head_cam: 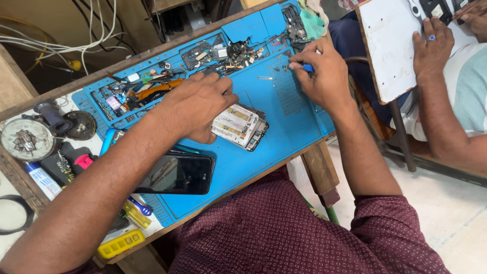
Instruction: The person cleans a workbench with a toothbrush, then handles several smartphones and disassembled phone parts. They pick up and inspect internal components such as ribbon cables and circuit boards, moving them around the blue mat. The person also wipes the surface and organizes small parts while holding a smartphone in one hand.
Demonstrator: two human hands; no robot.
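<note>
While the left hand (195,104) presses curled fingers onto the opened phone (240,126) at the middle of the blue repair mat (284,109), the right hand (324,76) pinches a small blue tool (307,67) over the mat's far right part. Bare mat lies between the hands and toward the mat's near edge. A black phone (177,175) lies at the mat's near left; a co-worker's hand (431,45) rests on a white board (388,45) beyond the mat's right edge.

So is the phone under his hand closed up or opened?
Opened. The phone under the left hand has no back cover: its white inner parts and dark frame show, lying flat on the blue mat.
</note>
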